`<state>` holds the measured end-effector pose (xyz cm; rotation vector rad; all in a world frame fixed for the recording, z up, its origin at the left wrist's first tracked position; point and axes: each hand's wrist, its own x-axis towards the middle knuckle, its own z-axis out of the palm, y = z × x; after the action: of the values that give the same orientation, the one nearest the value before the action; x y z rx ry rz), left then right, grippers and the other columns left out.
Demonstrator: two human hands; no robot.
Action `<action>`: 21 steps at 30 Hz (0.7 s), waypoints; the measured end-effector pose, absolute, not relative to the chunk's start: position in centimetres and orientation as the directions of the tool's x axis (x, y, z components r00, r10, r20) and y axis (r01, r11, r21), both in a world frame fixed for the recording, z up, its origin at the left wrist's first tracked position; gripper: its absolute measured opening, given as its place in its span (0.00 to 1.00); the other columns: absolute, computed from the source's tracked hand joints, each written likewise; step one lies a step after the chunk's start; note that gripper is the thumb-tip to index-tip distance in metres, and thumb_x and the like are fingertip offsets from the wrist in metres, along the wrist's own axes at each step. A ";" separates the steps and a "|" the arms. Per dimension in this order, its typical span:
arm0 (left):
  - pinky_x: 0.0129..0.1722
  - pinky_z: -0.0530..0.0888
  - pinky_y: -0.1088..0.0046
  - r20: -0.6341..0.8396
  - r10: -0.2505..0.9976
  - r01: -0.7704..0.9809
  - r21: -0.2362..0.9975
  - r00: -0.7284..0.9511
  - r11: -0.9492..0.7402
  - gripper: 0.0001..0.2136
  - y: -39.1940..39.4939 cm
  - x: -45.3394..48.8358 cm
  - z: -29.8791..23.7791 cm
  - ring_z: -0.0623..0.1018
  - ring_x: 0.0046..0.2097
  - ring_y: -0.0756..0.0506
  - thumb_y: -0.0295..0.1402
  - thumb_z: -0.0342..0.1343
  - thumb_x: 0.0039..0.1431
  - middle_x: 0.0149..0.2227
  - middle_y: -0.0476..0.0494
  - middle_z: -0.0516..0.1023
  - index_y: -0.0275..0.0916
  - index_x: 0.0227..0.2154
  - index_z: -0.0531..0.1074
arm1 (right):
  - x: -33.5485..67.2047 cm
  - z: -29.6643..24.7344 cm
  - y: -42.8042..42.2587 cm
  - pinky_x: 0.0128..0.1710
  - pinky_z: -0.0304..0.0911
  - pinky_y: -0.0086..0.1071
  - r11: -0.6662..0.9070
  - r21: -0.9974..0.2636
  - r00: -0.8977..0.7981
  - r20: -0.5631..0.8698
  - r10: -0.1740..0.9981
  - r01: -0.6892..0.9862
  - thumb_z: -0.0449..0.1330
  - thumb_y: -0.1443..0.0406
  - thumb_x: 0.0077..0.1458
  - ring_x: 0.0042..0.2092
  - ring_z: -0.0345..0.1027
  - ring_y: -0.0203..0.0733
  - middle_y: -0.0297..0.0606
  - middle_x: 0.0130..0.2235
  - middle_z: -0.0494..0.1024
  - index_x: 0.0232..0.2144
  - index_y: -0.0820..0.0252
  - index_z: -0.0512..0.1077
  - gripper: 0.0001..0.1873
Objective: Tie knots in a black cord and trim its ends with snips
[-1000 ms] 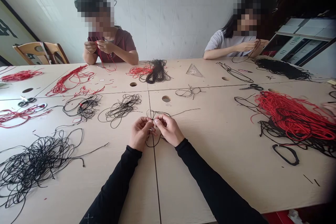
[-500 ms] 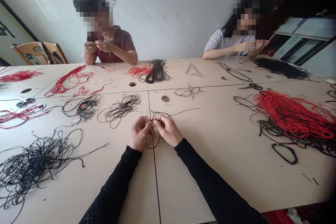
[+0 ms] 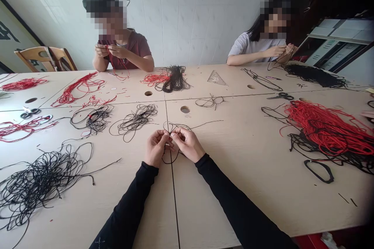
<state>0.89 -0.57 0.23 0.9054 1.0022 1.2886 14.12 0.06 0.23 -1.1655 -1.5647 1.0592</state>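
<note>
My left hand [image 3: 156,148] and my right hand [image 3: 188,144] meet at the middle of the pale wooden table [image 3: 233,171], both in black sleeves. Each pinches the same thin black cord [image 3: 175,126] between thumb and fingers. The cord loops above my fingertips, trails right across the table and hangs in a loop below my hands. A small tangle of black cord [image 3: 136,120] lies just left of my hands.
A big black cord heap [image 3: 37,181] lies near left, a red and black heap [image 3: 327,132] at right. Two people sit across handling cords. Scissors [image 3: 29,113] rest far left, another pair [image 3: 280,96] at right. Round holes [image 3: 185,109] pierce the table.
My hands stay together on the black cord with only small finger shifts. The two people opposite move their hands slightly.
</note>
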 end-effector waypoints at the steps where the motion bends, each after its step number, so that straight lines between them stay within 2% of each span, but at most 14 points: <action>1: 0.21 0.75 0.73 -0.082 0.997 -0.330 0.940 0.018 0.083 0.14 -0.6 0.9 0.2 0.73 0.23 0.50 0.40 0.63 0.47 0.23 0.50 0.72 0.36 0.30 0.67 | 14.1 0.2 0.1 0.25 0.59 0.30 0.184 -0.962 -0.163 0.153 0.975 0.201 0.55 0.59 0.55 0.26 0.65 0.37 0.35 0.26 0.74 0.31 0.59 0.69 0.09; 6: 0.21 0.75 0.72 -0.106 0.993 -0.308 0.944 0.048 0.115 0.15 -0.6 0.9 0.1 0.73 0.23 0.50 0.38 0.65 0.45 0.23 0.49 0.73 0.35 0.29 0.68 | 14.2 0.1 0.1 0.24 0.57 0.30 0.189 -0.955 -0.139 0.160 0.977 0.228 0.55 0.58 0.55 0.25 0.62 0.37 0.34 0.24 0.71 0.31 0.60 0.68 0.11; 11: 0.21 0.75 0.71 -0.122 0.989 -0.267 0.954 0.082 0.140 0.16 -0.5 1.0 -0.2 0.74 0.21 0.49 0.42 0.64 0.46 0.22 0.48 0.73 0.35 0.28 0.67 | 14.4 0.1 0.2 0.24 0.56 0.30 0.230 -0.932 -0.140 0.197 0.970 0.281 0.54 0.59 0.56 0.23 0.58 0.36 0.32 0.22 0.69 0.30 0.59 0.68 0.09; 18: 0.20 0.74 0.71 -0.151 0.972 -0.310 0.929 0.180 0.202 0.16 -0.8 0.9 0.3 0.74 0.21 0.49 0.44 0.61 0.50 0.23 0.48 0.73 0.35 0.27 0.65 | 14.5 0.5 0.1 0.26 0.56 0.29 0.295 -0.908 -0.178 0.251 0.952 0.299 0.52 0.61 0.57 0.24 0.58 0.36 0.30 0.21 0.66 0.31 0.58 0.67 0.08; 21: 0.20 0.75 0.71 -0.138 0.982 -0.304 0.937 0.131 0.172 0.16 -0.9 1.0 0.5 0.73 0.22 0.50 0.43 0.62 0.49 0.23 0.49 0.72 0.36 0.28 0.65 | 14.4 0.2 0.2 0.25 0.55 0.29 0.273 -0.916 -0.160 0.234 0.959 0.293 0.53 0.60 0.57 0.23 0.57 0.36 0.30 0.22 0.66 0.32 0.59 0.68 0.09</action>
<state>0.98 -0.88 0.50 0.9118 0.9685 1.1519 14.43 0.16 0.23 -1.1708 -1.6430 0.9296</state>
